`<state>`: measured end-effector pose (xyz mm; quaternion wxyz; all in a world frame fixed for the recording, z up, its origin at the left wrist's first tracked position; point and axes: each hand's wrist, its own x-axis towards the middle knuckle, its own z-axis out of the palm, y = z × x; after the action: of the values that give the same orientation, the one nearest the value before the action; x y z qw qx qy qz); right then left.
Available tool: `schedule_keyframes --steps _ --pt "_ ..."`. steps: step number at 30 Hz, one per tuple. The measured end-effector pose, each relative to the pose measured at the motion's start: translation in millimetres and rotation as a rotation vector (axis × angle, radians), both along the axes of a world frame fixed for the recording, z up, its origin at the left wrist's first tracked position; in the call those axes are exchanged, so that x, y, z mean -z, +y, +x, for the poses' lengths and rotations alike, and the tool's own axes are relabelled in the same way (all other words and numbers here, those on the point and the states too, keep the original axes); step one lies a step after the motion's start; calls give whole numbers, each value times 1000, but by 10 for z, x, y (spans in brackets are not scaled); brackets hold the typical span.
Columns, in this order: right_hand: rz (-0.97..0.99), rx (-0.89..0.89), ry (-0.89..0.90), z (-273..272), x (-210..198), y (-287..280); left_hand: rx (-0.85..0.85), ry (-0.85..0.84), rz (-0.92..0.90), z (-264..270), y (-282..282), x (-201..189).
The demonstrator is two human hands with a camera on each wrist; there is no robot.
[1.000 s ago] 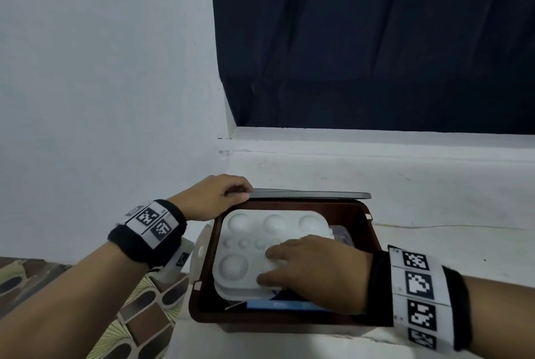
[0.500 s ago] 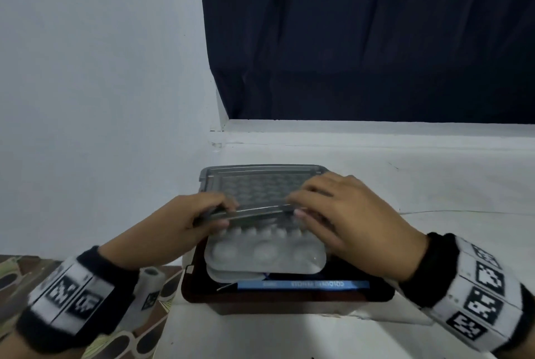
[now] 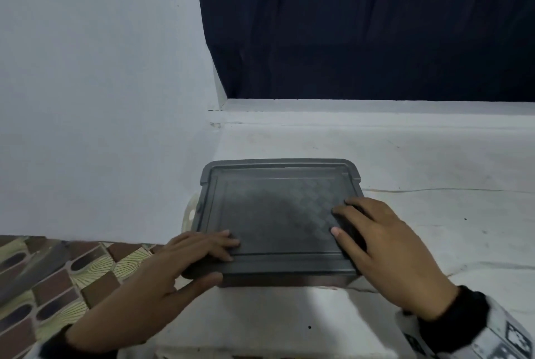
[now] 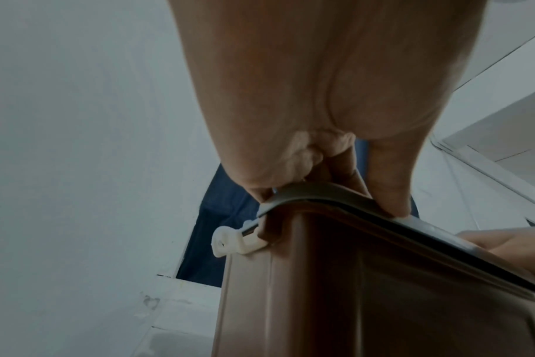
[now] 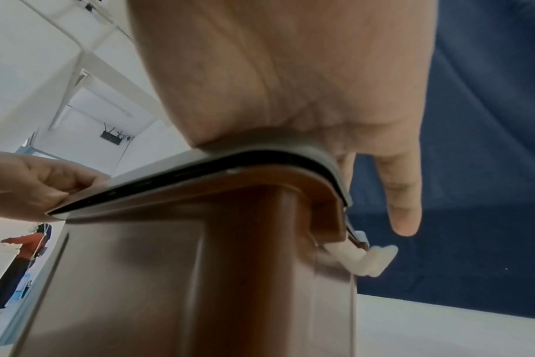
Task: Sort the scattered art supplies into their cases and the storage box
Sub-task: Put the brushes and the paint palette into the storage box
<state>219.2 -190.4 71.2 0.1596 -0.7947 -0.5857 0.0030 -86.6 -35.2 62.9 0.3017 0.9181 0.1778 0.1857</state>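
A grey lid (image 3: 278, 214) lies flat on the brown storage box (image 3: 289, 280) and hides everything inside. My left hand (image 3: 214, 254) presses on the lid's near left corner, fingers on top and thumb along the front edge. My right hand (image 3: 347, 219) presses flat on the near right part of the lid. In the left wrist view the lid (image 4: 321, 193) sits on the box rim (image 4: 351, 289) with a white latch (image 4: 235, 241) hanging loose. In the right wrist view the palm rests on the lid corner (image 5: 260, 145), and the other white latch (image 5: 370, 260) hangs below.
The box stands on a white ledge (image 3: 405, 156) in a corner, with a white wall (image 3: 86, 98) to the left and a dark blue curtain (image 3: 376, 25) behind. Patterned floor tiles (image 3: 43, 286) lie beyond the ledge at lower left. A person in orange (image 5: 28, 244) stands far off.
The lid has come down from its raised tilt and now covers the box and the white palette. Both hands moved from its edge to its near corners.
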Motion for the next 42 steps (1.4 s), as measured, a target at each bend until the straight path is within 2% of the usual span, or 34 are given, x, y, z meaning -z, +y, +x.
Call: schedule_keyframes --steps 6,9,12,15,17,20,23,27,31,35,38,40,42 --pt "11 2 -37 -41 50 -6 -154 -123 -185 57 -1 -33" --pt "19 2 5 -4 60 54 -356 -195 -114 109 83 4" --pt "59 -3 139 90 82 122 -508 -210 -70 154 221 83" --pt "107 0 234 191 137 211 -636 -241 -217 233 304 192" --pt "116 29 336 233 172 268 -681 -345 -444 296 283 242" --pt "136 68 589 259 212 295 -707 -487 -889 364 220 234" --pt "277 111 788 246 244 272 -674 -540 -1075 383 183 205" --pt "467 306 970 237 313 229 -716 -559 -1067 395 186 227" --pt "367 452 1127 234 326 234 -709 -597 -1043 393 170 220" --pt "314 461 1300 177 187 209 -638 -696 -1198 407 78 202" --pt "308 415 1368 209 169 174 -615 -714 -1222 400 60 204" --pt "300 341 1346 229 159 150 -614 -723 -1194 392 71 201" --pt "308 280 1227 243 162 139 -623 -739 -1148 386 92 206"
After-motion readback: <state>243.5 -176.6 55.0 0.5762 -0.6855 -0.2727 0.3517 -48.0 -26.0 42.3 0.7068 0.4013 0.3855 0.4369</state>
